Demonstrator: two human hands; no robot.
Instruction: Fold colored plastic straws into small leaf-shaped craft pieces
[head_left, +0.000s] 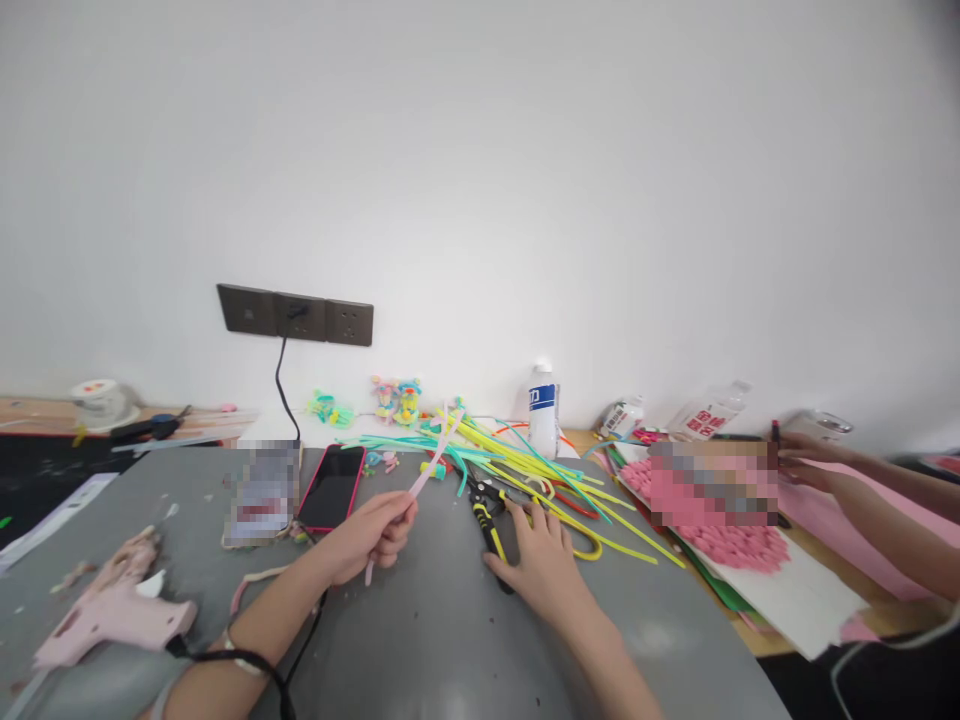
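Note:
My left hand [382,535] is closed in a fist around a pale pink pipe cleaner [429,480], whose two upper ends cross above the fist; a short end sticks out below. Lying with its fingers spread, my right hand [544,555] has its thumb at the black-and-yellow handles of the pliers [487,520]. Whether it touches them I cannot tell. Just beyond both hands is a loose pile of yellow and green pipe cleaners [517,455]. A yellow loop [591,550] shows beside my right fingers.
A pink glue gun [112,620] with a black cord lies at the left. Two phones, one pink-edged [334,485], rest near the wall. A bottle [543,410] stands behind the pile. At right, another person's hands [810,465] are over pink craft work [735,540].

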